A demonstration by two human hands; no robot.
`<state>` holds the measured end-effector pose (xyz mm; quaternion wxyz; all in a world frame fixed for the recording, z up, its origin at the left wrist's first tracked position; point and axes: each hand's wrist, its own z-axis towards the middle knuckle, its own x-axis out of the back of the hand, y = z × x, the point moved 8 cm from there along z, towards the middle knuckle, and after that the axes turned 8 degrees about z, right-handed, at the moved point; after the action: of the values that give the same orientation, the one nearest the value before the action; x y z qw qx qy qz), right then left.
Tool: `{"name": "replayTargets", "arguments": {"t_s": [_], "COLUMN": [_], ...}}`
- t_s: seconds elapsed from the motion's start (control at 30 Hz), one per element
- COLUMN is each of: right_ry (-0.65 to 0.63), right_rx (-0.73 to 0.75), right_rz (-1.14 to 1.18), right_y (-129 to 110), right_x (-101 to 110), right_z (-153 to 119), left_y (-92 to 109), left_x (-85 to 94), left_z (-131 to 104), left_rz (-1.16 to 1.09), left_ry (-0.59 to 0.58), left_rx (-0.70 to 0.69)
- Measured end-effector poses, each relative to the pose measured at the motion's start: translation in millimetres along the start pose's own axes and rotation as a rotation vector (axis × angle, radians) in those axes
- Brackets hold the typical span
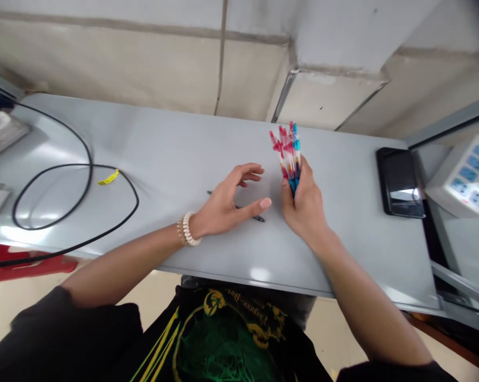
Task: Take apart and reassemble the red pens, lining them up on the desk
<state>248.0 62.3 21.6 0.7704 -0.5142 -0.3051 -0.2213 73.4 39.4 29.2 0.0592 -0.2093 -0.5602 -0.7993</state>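
Note:
A bundle of several pens (288, 151), mostly with pink-red ends and one with a blue end, stands up out of my right hand (304, 204), whose fingers are wrapped round its lower part. My left hand (232, 204) hovers over the grey table with thumb and fingers apart and nothing between them. Beneath it lies a thin black pen (259, 218), partly hidden by the palm and thumb. A pale coiled band circles the left wrist.
A looped black cable (88, 165) with a yellow tag (109, 178) spreads over the left of the table (176, 143). At the right lie a black phone-like device (401, 183) and a white power strip (466, 178). A tiled wall runs behind.

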Motion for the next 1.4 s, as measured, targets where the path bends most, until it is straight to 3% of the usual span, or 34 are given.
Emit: {"name": "replayTargets", "arguments": {"t_s": [0.13, 0.4, 0.6, 0.8, 1.4], "right_ry": [0.004, 0.049, 0.000, -0.130, -0.239], "right_rx": [-0.097, -0.083, -0.097, -0.073, -0.026], "right_rz": [-0.164, -0.270, -0.256, -0.289, -0.244], "right_y": [23, 14, 9, 4, -1], "right_x": [1, -8, -4, -7, -17], "right_z": [6, -2, 1, 6, 5], "left_y": [12, 16, 16, 17, 13], "left_x": [2.6, -9.8, -12.6, -15.6, -14.9], "left_z": [0, -4, -5, -5, -4], "left_rz": [0.232, 0.513, 0.539, 0.547, 0.600], "left_ry": [-0.009, -0.076, -0.100, -0.121, -0.068], "left_rx": [-0.126, -0.350, -0.385, -0.414, -0.380]}}
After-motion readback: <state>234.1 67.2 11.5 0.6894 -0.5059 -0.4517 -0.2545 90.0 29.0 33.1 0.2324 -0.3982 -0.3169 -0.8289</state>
